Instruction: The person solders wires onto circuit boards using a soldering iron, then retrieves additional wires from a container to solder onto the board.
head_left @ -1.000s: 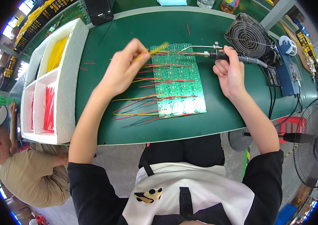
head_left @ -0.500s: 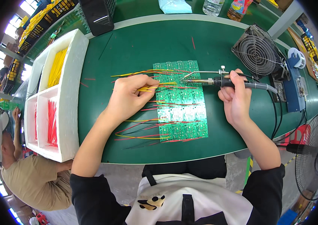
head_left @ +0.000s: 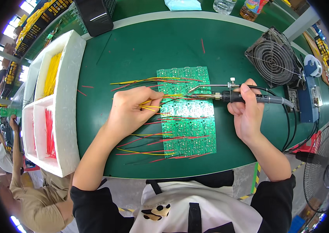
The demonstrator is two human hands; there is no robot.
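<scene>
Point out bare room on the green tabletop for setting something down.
Beyond the circuit boards, between a red scrap and the fan; also between the boards' right edge and the right forearm. Crowded: left of the boards, with the left hand among loose wires, and around the soldering iron in the right hand.

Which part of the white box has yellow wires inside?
The far right compartment: yellow wires lie inside. Both near compartments hold red wires, and the far left compartment shows no yellow.
</scene>
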